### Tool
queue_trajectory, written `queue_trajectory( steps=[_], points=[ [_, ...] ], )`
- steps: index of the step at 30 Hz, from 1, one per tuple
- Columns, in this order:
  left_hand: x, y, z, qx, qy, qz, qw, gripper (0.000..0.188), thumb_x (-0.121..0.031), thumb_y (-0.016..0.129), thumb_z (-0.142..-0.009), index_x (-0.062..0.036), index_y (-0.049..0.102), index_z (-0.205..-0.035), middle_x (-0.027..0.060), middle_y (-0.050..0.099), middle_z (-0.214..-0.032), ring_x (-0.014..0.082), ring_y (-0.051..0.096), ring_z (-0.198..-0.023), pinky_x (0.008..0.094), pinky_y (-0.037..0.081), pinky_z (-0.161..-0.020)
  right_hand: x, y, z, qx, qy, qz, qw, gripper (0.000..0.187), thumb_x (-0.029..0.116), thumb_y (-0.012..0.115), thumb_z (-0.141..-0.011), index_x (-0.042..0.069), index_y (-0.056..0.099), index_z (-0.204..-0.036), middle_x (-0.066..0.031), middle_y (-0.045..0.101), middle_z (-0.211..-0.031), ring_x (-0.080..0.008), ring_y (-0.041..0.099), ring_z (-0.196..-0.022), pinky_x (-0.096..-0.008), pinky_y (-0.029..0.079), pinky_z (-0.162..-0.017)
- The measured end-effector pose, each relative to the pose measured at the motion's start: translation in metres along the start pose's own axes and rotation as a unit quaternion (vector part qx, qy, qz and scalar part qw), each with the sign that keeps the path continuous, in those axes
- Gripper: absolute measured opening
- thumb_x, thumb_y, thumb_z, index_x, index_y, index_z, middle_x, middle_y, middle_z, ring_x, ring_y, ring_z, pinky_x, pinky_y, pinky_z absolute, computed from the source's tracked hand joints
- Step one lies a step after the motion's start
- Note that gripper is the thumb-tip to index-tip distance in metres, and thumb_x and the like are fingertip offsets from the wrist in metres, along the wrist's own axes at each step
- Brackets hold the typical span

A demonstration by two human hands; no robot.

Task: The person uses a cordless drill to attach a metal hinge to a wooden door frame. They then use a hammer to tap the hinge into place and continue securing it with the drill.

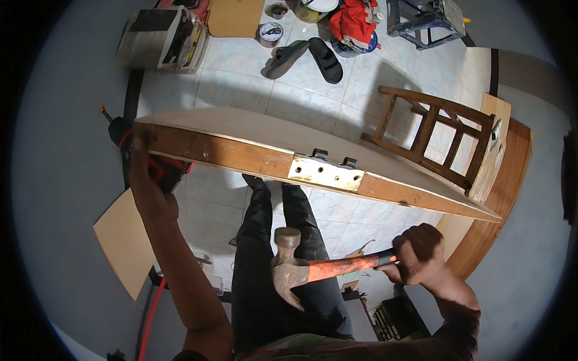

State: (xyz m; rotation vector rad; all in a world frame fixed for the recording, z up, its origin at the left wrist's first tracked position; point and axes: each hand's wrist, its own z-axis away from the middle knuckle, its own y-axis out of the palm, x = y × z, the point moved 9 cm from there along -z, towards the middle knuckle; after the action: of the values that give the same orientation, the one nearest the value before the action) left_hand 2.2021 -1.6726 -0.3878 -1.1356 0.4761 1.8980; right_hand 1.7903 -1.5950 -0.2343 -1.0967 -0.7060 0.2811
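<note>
My right hand (pixel 418 253) is closed around the grip of a claw hammer (pixel 340 266) with an orange and black handle. Its worn steel head is over my legs, striking face toward the panel. A wooden door panel (pixel 223 149) extends across in front of me with its narrow edge facing up. Set into that edge is a pale metal hinge leaf (pixel 328 173) with several screw holes and two dark knuckles. At the panel's left end my left hand (pixel 140 143) grips the corner, its fingers partly hidden. A black and red power drill (pixel 162 171) is behind my left wrist.
A brown wooden stool (pixel 427 132) lies on its side at the right, near wooden boards (pixel 509 174). Black slippers (pixel 326 60), a red cloth (pixel 352 24) on a bucket, and a stained step stool (pixel 427 24) are on the far tiles. A thin board (pixel 123 240) leans at left.
</note>
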Motion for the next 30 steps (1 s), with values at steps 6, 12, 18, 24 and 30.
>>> queue_trajectory(
  steps=[6, 12, 18, 24, 30],
  points=[
    [-0.007, 0.010, 0.001, -0.017, 0.013, 0.004, 1.000, 0.075, -0.055, 0.068, -0.101, -0.0014, 0.051, -0.151, 0.0137, 0.064, -0.134, 0.0238, 0.066, -0.122, 0.0398, 0.059, -0.099, 0.034, 0.069, 0.021, 0.018, 0.014, -0.168, 0.985, 0.038, 0.044, 0.079, -0.092, 0.011, 0.063, -0.084, -0.0018, 0.058, -0.066, -0.0204, 0.064, -0.055, -0.0360, 0.051, -0.051],
    [-0.008, 0.012, -0.007, 0.013, 0.023, -0.011, 1.000, 0.080, -0.060, 0.066, -0.101, -0.0037, 0.046, -0.155, 0.0150, 0.059, -0.142, 0.0267, 0.061, -0.130, 0.0427, 0.055, -0.105, 0.061, 0.108, 0.034, 0.085, 0.035, -0.232, 0.968, 0.037, 0.045, 0.074, -0.097, 0.010, 0.064, -0.091, -0.0059, 0.062, -0.065, -0.0256, 0.068, -0.057, -0.0412, 0.054, -0.053],
    [-0.005, 0.011, -0.009, 0.027, 0.017, -0.018, 0.999, 0.091, -0.066, 0.066, -0.099, -0.0053, 0.039, -0.161, 0.0177, 0.051, -0.154, 0.0322, 0.051, -0.143, 0.0476, 0.046, -0.117, 0.021, 0.044, 0.007, -0.008, 0.033, -0.128, 0.991, 0.040, 0.042, 0.084, -0.089, 0.009, 0.063, -0.080, -0.0041, 0.057, -0.061, -0.0224, 0.062, -0.052, -0.0352, 0.049, -0.050],
    [-0.004, 0.009, -0.011, 0.031, 0.011, 0.004, 0.999, 0.087, -0.063, 0.065, -0.101, -0.0055, 0.039, -0.161, 0.0169, 0.051, -0.153, 0.0307, 0.052, -0.143, 0.0470, 0.048, -0.116, -0.026, 0.011, 0.011, -0.073, 0.141, -0.037, 0.987, 0.042, 0.042, 0.082, -0.090, 0.007, 0.061, -0.082, -0.0055, 0.055, -0.062, -0.0247, 0.056, -0.050, -0.0371, 0.044, -0.050],
    [-0.001, 0.009, -0.016, 0.068, 0.014, 0.003, 0.998, 0.086, -0.062, 0.066, -0.101, -0.0058, 0.039, -0.160, 0.0156, 0.053, -0.151, 0.0289, 0.053, -0.141, 0.0454, 0.050, -0.114, -0.027, 0.006, 0.003, -0.077, 0.139, 0.029, 0.987, 0.042, 0.042, 0.083, -0.089, 0.007, 0.061, -0.083, -0.0061, 0.055, -0.063, -0.0245, 0.055, -0.050, -0.0369, 0.044, -0.050]
  ],
)
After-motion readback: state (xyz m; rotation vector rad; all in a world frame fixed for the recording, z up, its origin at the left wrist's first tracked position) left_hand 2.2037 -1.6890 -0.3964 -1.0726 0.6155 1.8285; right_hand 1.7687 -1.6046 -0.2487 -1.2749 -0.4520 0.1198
